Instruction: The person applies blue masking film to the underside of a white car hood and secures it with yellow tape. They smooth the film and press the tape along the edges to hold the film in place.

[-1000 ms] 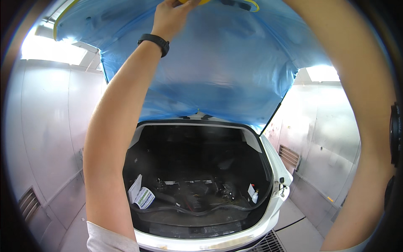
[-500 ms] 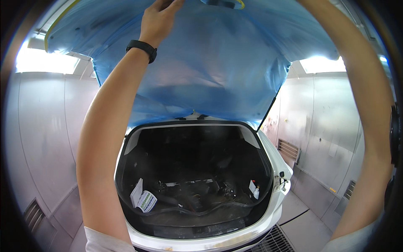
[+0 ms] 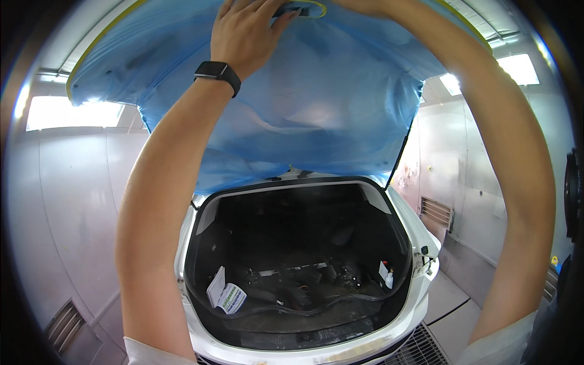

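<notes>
Thin blue plastic film [image 3: 292,103] covers the inner side of a raised car tailgate, with yellow tape along its edge. My left hand [image 3: 246,36], a black watch [image 3: 217,73] on its wrist, lies against the film near the top. Its fingers are spread, tips partly cut off by the frame, and its thumb points to a dark opening [image 3: 298,10] rimmed in yellow tape. My right hand [image 3: 365,6] reaches in from the right to the other side of this opening. Most of that hand is out of frame, its grip hidden.
Below is the open boot [image 3: 292,243] of a white car. Inside it are a booklet [image 3: 228,297] at left and a small white bottle [image 3: 389,278] at right. A dark strut [image 3: 398,159] stands at right. Pale metal walls [image 3: 73,201] and a floor grate [image 3: 417,350] surround the car.
My left hand has come down and rightward into view beside the taped opening. My right hand has moved in leftward toward it. The whole view has shifted slightly upward.
</notes>
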`<state>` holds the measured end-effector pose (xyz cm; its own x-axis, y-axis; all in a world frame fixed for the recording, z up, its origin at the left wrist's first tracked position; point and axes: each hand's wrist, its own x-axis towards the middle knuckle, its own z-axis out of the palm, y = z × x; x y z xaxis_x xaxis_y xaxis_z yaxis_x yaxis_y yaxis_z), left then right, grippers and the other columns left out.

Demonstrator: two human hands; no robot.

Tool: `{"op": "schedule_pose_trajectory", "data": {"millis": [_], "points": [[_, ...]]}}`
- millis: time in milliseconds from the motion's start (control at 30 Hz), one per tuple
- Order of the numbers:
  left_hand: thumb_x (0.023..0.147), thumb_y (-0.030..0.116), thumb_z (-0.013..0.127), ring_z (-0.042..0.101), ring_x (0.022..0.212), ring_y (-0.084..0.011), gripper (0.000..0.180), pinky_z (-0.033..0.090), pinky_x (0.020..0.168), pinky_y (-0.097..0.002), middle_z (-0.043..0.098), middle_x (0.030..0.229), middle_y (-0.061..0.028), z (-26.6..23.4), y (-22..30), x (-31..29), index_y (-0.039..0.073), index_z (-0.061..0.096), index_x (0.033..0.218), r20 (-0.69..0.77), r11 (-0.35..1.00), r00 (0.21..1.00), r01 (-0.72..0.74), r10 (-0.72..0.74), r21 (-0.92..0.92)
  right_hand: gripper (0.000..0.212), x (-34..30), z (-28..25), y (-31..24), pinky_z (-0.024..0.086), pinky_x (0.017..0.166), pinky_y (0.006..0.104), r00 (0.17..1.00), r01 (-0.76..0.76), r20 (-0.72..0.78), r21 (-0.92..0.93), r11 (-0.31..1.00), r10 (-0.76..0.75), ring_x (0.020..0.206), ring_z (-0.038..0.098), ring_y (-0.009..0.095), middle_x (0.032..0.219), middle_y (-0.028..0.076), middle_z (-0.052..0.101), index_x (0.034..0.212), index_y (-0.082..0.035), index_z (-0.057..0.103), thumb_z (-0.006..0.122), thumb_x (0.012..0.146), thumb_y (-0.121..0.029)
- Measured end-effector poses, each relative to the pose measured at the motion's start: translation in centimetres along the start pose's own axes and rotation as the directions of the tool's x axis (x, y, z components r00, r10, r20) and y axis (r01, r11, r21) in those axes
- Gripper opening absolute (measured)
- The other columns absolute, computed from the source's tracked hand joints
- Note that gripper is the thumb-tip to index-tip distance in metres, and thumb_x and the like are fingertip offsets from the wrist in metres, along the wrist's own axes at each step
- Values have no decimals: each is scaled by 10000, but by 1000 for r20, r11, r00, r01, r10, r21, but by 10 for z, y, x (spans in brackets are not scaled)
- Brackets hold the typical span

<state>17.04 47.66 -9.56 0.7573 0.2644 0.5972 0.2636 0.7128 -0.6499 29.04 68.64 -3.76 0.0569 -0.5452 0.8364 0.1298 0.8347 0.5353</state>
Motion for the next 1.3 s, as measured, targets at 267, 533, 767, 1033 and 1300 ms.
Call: {"op": "schedule_pose_trajectory", "data": {"millis": [267,533,767,1033,1300], "points": [[978,245,645,565,1224,-342,305,436,1059,-475,612,1345,-115,-5,10,9,24,667,1188,116,996,993,24,-34,86,285,-39,30,-32,539,816,539,918,-311,-176,235,921,354,883,693,442,939,203,736,945,-85,760,579,914,-303],[986,188,623,608,1165,-358,239,463,1043,-487,694,1209,-121,18,20,18,40,681,1165,-12,978,995,-98,97,-184,232,-43,37,-43,536,843,536,910,-340,-248,14,940,333,881,709,405,901,187,743,944,-107,753,566,908,-240],[968,163,653,623,1143,-341,163,476,1006,-498,745,1117,-61,32,12,16,94,722,1098,-123,975,967,-222,224,29,181,-51,43,-46,522,749,494,763,-198,-555,286,938,330,835,706,392,863,194,724,945,-76,716,614,951,-226],[914,227,727,440,1424,-381,540,326,1197,-514,556,1471,-140,10,6,4,68,547,1398,65,997,995,-78,78,2,155,-100,9,-46,515,641,427,843,-46,-470,421,906,261,721,683,378,830,183,708,1032,-55,697,645,968,-186],[889,220,725,409,1442,-373,581,308,1190,-535,510,1504,-137,-33,-12,-6,89,528,1419,212,995,976,-55,38,79,337,-103,14,-56,373,895,472,922,-66,-353,263,963,159,843,677,292,1005,110,759,1299,-136,679,614,974,-200]]}}
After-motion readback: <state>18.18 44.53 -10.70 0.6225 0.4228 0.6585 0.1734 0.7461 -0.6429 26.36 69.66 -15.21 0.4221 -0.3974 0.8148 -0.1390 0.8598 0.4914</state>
